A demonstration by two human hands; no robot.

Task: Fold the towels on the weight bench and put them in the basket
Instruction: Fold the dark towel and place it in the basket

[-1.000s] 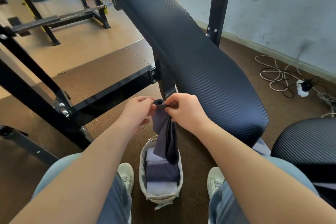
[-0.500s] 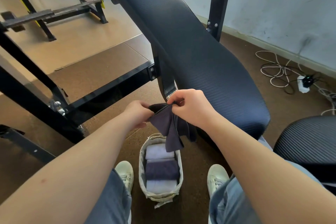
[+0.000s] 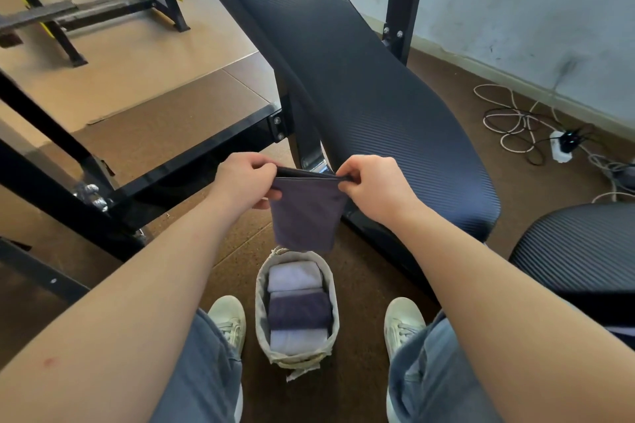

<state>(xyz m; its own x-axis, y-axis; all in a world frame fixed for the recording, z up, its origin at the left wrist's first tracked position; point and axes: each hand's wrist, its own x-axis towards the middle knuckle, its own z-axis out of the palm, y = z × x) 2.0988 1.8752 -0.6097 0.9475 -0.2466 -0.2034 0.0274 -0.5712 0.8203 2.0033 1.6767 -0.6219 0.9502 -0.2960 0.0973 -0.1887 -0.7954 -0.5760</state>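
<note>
Head view. At the middle of the frame both hands hold one dark purple towel (image 3: 304, 213) by its top edge. The left hand (image 3: 244, 178) pinches the left corner between thumb and curled fingers, and the right hand (image 3: 374, 187) pinches the right corner the same way. The edge is stretched taut between them. The towel hangs flat from there, free of the floor, and its top seems to show two layers, though the fold is hard to make out. The fingertips behind the cloth are hidden.

The towel's lower edge hangs just above the far rim of the basket (image 3: 296, 358), which stands on the brown floor at lower centre, between two pale shoes (image 3: 228, 316). In the basket lie three folded towels in a row: a pale one (image 3: 292, 276) farthest, a dark one (image 3: 299, 311) in the middle, and a pale one (image 3: 297, 340) nearest.

Behind the hands the dark ribbed table (image 3: 360, 79) slopes from the top of the frame towards the right centre; its upper end is cut off. A second ribbed pad (image 3: 577, 244) shows at the right edge, only in part. At the right, by the wall, cables (image 3: 508, 120) lie tangled around a power strip (image 3: 561, 148).
</note>
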